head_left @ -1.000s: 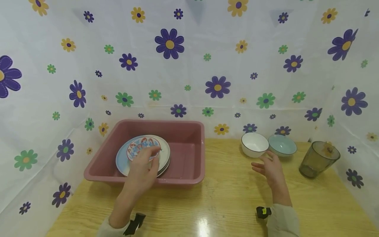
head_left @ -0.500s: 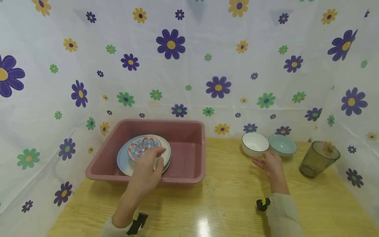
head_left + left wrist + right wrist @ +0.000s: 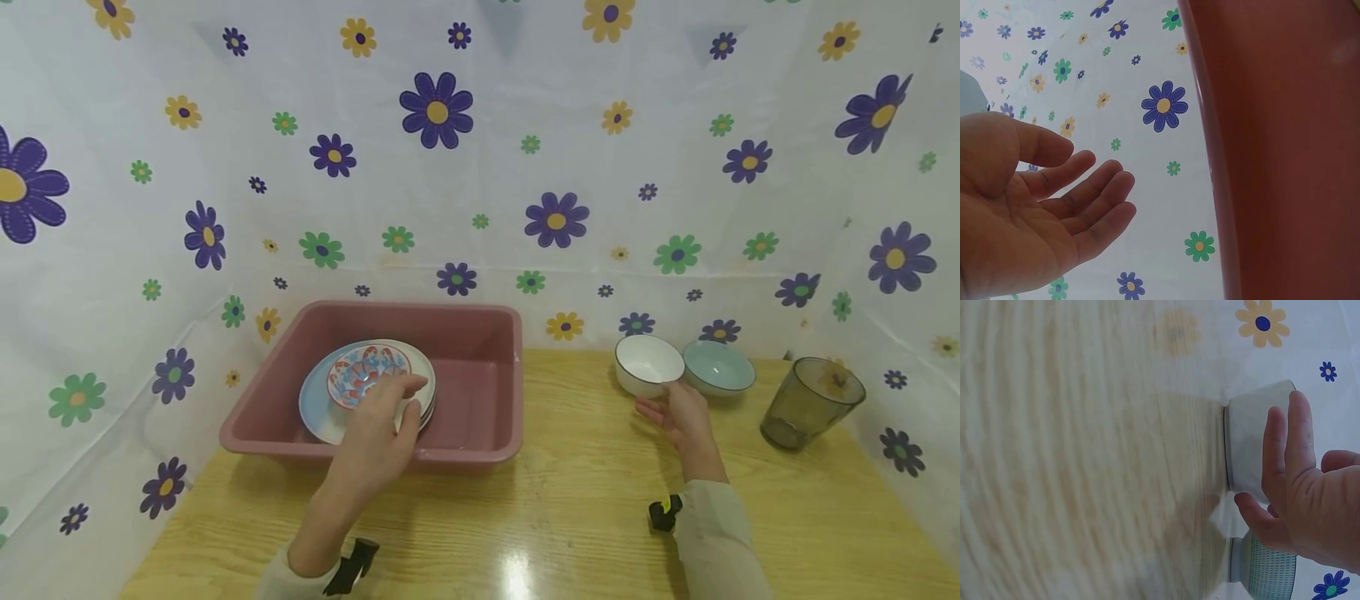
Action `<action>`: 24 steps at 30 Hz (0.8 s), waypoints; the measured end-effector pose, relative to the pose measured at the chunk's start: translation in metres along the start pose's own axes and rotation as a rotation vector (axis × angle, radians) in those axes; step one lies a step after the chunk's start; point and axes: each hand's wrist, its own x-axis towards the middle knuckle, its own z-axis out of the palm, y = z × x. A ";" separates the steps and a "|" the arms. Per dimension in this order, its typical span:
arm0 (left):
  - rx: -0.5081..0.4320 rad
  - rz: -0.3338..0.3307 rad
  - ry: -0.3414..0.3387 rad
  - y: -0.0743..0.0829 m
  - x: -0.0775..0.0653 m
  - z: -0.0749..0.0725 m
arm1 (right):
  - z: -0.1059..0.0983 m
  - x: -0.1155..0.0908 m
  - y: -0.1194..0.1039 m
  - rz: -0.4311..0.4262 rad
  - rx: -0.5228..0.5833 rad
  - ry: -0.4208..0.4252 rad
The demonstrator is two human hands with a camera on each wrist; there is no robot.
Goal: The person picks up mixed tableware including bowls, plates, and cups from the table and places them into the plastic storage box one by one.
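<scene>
Right hand (image 3: 686,417) was at the white bowl (image 3: 648,358), left hand (image 3: 375,437) loose over the basin (image 3: 472,457)

In the head view, the white bowl sat upright on the wooden table (image 3: 585,500), its dark rim at the right hand's fingers; whether they pinched it, I could not tell. A pale blue bowl (image 3: 718,367) sat just beside it, with a smoky glass (image 3: 813,404) farther right. The left hand, relaxed and holding nothing, hung above the basin's front edge, near a red-and-blue dish (image 3: 348,375) on stacked plates (image 3: 318,404).

The left wrist view showed that hand's fingers loosely bent, with a flowered sheet (image 3: 1172,194) behind.

In the right wrist view, two fingers stretched straight along the white bowl's outer side, and the right hand partly hid the pale blue bowl
</scene>
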 end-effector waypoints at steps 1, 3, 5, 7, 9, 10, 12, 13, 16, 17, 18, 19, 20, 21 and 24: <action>-0.001 0.001 -0.004 0.001 0.000 0.000 | 0.000 0.001 0.000 0.003 0.000 0.005; 0.001 0.008 -0.014 0.002 0.000 0.000 | 0.000 0.001 0.001 0.009 -0.003 0.013; 0.003 0.014 -0.036 0.003 -0.001 0.001 | 0.001 0.002 0.001 0.017 -0.001 0.016; 0.011 0.023 -0.074 0.004 -0.002 0.003 | 0.001 0.002 0.001 0.021 0.003 0.014; 0.026 0.031 -0.130 0.005 -0.003 0.007 | 0.001 0.003 0.001 0.023 0.009 0.009; 0.036 0.035 -0.164 0.005 -0.004 0.009 | 0.001 0.004 0.001 0.023 0.013 0.006; 0.055 0.055 -0.232 0.006 -0.007 0.013 | 0.001 0.005 0.002 0.017 0.015 0.004; 0.061 0.064 -0.262 0.007 -0.008 0.015 | 0.001 0.006 0.003 0.014 0.018 0.002; 0.068 0.102 -0.326 0.010 -0.010 0.019 | 0.002 0.007 0.004 0.005 0.016 0.014; 0.058 0.117 -0.336 0.012 -0.011 0.021 | 0.003 0.007 0.005 0.002 0.016 0.019; 0.047 0.132 -0.342 0.013 -0.012 0.022 | 0.003 0.008 0.005 -0.003 0.015 0.023; 0.044 0.149 -0.344 0.014 -0.012 0.023 | 0.004 0.009 0.005 -0.008 0.014 0.028; 0.045 0.172 -0.341 0.015 -0.012 0.024 | 0.005 0.009 0.006 -0.011 0.015 0.034; 0.040 0.191 -0.340 0.017 -0.013 0.025 | 0.005 0.010 0.006 -0.017 0.019 0.038; 0.033 0.243 -0.340 0.020 -0.014 0.028 | 0.006 0.012 0.006 -0.019 0.040 0.060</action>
